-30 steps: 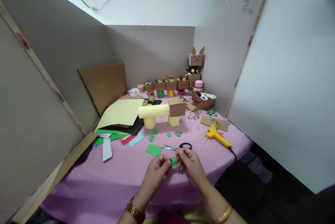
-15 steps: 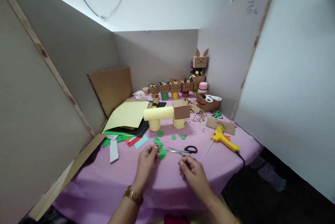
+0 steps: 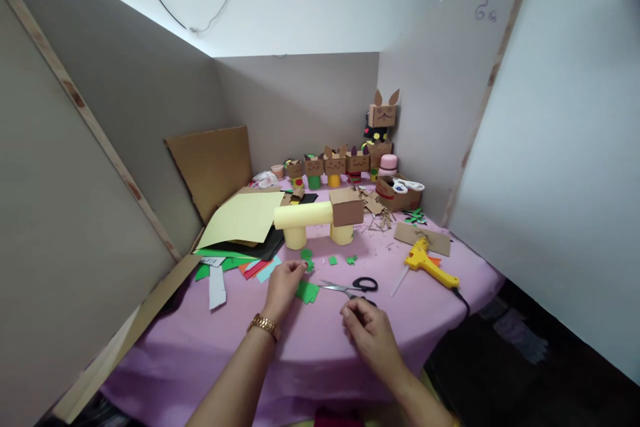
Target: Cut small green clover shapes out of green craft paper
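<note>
My left hand [image 3: 285, 290] reaches forward over the pink cloth. Its thumb and forefinger are pinched at the edge of a small green paper cutout [image 3: 310, 266]. Under its wrist side lies a green paper square [image 3: 307, 292]. My right hand [image 3: 370, 330] rests with loosely curled fingers, and nothing shows between them. Just beyond it lie scissors [image 3: 345, 288] with black handles, the blades pointing left. More green cutouts [image 3: 351, 260] lie ahead, before a yellow paper-tube body [image 3: 305, 216] with a brown cardboard box head [image 3: 347, 206].
A yellow glue gun [image 3: 430, 264] lies at right near a cardboard strip [image 3: 440, 240]. Paper sheets [image 3: 245, 217] are stacked at left. Several box-headed figures [image 3: 335, 164] line the back. White scissors [image 3: 407, 185] lie on a cardboard box [image 3: 399, 195]. Grey panels [image 3: 300, 90] enclose the table.
My left hand has moved forward and slightly right, with a green cutout shifting away from the green square. My right hand and the scissors stay in place.
</note>
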Available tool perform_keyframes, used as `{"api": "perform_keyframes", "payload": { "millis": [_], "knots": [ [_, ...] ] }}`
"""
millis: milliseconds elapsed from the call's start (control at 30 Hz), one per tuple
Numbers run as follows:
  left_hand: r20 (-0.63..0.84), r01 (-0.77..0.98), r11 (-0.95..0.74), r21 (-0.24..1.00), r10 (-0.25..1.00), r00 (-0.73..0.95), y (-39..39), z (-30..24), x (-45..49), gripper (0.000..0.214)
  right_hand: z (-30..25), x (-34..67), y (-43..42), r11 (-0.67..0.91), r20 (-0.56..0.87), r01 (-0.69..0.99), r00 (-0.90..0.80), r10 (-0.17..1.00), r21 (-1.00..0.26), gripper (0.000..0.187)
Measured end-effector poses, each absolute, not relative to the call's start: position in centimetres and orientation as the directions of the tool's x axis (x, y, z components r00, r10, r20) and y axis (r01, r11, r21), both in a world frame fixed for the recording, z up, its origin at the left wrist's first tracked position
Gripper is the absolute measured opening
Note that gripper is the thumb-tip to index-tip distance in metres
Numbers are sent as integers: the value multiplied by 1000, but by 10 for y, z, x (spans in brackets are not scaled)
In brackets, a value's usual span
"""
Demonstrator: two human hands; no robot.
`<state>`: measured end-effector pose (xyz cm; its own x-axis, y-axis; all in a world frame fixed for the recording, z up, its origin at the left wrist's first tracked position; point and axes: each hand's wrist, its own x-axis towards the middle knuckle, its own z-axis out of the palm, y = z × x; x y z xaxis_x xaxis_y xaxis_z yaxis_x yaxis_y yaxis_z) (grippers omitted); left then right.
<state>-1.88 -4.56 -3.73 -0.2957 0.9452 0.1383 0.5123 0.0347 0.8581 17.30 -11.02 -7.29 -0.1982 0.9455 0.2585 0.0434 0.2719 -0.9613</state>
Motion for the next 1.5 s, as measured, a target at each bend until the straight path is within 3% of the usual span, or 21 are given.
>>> {"api": "perform_keyframes", "payload": {
  "millis": [167,400,667,833,1333,1500],
  "knots": [
    [163,699,62,712,954,-251,-40,-34,-18,18,-71,173,-110,280,265,51,-200,943,-959,23],
    [304,786,22,617,915,-264,-57,-33,-35,21,-72,174,-111,286,269,56,-206,941,-957,24],
    [400,870,-197,451,916,0,-99,-33,-18,28,-71,175,-111,297,278,80,-195,941,-951,21],
    [406,894,-220,389,913,48,-106,-37,-14,26,-69,175,-113,309,288,91,-190,939,-947,21],
    [409,868,-193,458,912,-13,-111,-39,-18,25,-69,174,-113,285,270,58,-187,944,-957,22],
    [458,816,-118,566,868,-193,-116,-35,-21,31,-70,175,-113,259,251,23,-185,950,-965,23]
  ]
}}
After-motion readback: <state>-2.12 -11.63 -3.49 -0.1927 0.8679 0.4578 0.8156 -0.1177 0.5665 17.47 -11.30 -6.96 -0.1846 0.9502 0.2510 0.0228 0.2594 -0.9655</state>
